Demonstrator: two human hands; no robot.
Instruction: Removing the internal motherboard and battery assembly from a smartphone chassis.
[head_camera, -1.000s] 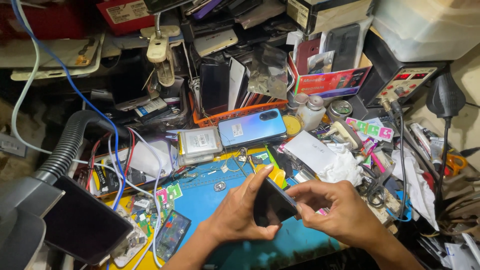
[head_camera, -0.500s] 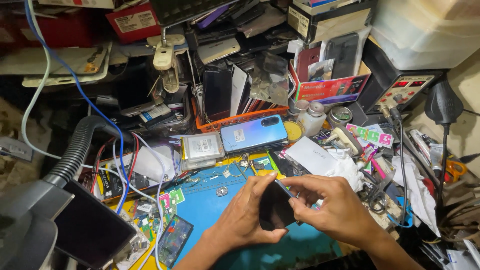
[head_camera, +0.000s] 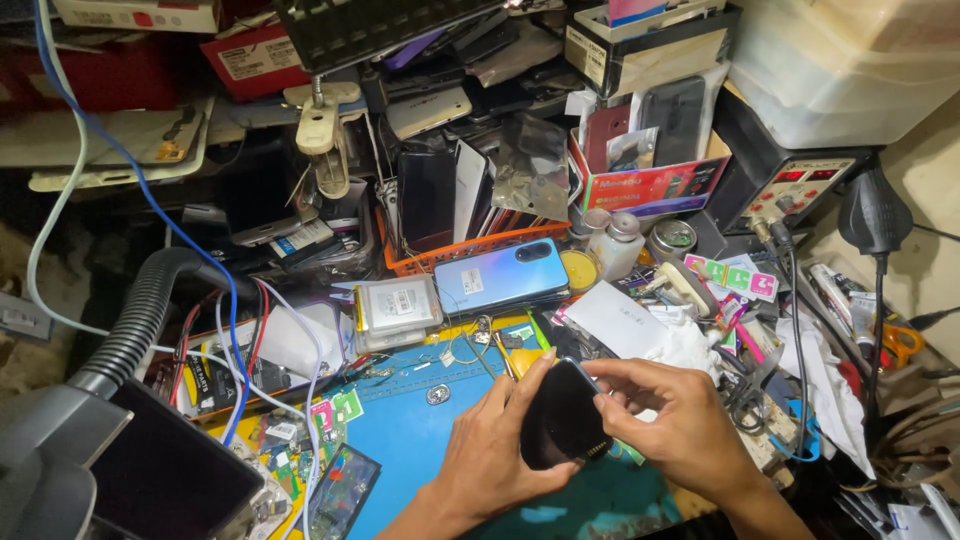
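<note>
A grey hose (head_camera: 130, 320) curves down at the far left. On the blue mat (head_camera: 410, 440), the left hand (head_camera: 490, 455) cradles a dark phone (head_camera: 563, 428) tilted above it, fingers curled on its edge. The right hand (head_camera: 680, 425) pinches the phone's top corner.

black phone (head_camera: 562, 428), blue mat (head_camera: 420, 440) — apparently teal-edged
</note>
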